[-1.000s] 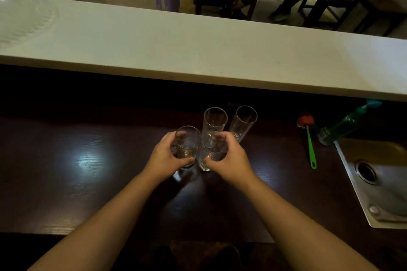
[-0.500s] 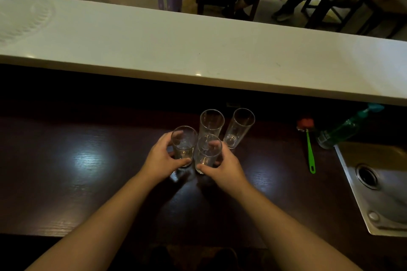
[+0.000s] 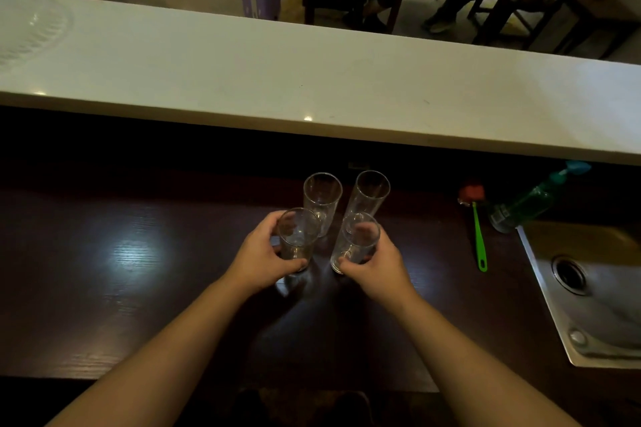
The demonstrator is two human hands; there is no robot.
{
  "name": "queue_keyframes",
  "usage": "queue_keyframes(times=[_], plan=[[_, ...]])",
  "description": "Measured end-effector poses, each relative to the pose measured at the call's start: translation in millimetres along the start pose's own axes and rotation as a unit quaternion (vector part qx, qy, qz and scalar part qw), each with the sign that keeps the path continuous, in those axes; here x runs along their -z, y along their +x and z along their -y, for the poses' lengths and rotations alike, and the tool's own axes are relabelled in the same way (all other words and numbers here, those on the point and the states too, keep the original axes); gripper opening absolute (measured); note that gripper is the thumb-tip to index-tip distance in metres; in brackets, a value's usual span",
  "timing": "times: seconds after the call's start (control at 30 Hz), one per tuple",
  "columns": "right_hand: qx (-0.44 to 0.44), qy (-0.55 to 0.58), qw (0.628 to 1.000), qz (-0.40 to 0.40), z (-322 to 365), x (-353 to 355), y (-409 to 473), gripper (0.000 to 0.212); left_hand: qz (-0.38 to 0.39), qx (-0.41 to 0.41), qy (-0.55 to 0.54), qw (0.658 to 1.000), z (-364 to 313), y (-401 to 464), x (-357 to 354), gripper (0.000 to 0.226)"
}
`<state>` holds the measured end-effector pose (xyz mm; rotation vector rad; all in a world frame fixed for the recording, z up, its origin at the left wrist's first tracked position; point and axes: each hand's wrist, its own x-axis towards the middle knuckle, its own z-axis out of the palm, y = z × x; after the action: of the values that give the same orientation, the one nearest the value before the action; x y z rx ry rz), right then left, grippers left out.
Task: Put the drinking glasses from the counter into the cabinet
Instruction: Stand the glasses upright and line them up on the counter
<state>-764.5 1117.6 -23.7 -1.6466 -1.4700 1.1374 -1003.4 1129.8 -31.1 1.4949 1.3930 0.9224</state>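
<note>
Four tall, clear, straight-sided drinking glasses stood empty in a tight cluster on the dark glossy wooden tabletop (image 3: pixel 104 253). The left hand (image 3: pixel 263 258) was wrapped around the near-left glass (image 3: pixel 297 237), and the right hand (image 3: pixel 378 262) gripped the near-right glass (image 3: pixel 355 243), fingers showing through its wall. The far-left glass (image 3: pixel 322 199) and the far-right glass (image 3: pixel 369 192) stood untouched just behind them, rims catching faint light.

No text, label or number is legible.
</note>
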Motion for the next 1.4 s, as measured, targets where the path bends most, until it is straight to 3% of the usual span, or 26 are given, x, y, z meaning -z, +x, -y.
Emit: queue_keyframes(times=[0.17,0.3,0.4,0.47,0.57,0.67,0.83,1.1,1.4], plan=[[0.006,0.036,0.999,0.003,-8,18,6,0.069,0.019,0.02,-0.018,0.999,-5,3,-14,0.098],[0.007,0.059,0.997,0.054,-11,43,7,0.072,0.063,0.048,-0.006,0.997,-6,6,-10,0.127],[-0.052,0.135,0.989,0.033,-6,68,27,0.039,0.046,0.092,-0.141,0.985,-11,17,-1,0.112],[-0.122,0.187,0.975,0.0,3,78,46,0.03,0.036,0.17,-0.251,0.952,-16,30,3,0.118],[-0.185,0.218,0.958,0.006,15,76,72,0.05,0.046,0.227,-0.303,0.924,-28,55,-1,0.109],[-0.204,0.201,0.956,0.061,17,60,85,0.062,0.059,0.257,-0.315,0.911,-37,72,-13,0.101],[-0.214,0.221,0.947,0.096,11,40,82,0.062,0.054,0.288,-0.388,0.874,-41,83,-31,0.093],[-0.211,0.165,0.958,0.104,17,35,68,0.064,0.033,0.27,-0.412,0.87,-51,74,-31,0.078],[-0.195,0.167,0.96,0.109,20,26,47,0.063,0.047,0.246,-0.382,0.89,-51,52,-35,0.072]])
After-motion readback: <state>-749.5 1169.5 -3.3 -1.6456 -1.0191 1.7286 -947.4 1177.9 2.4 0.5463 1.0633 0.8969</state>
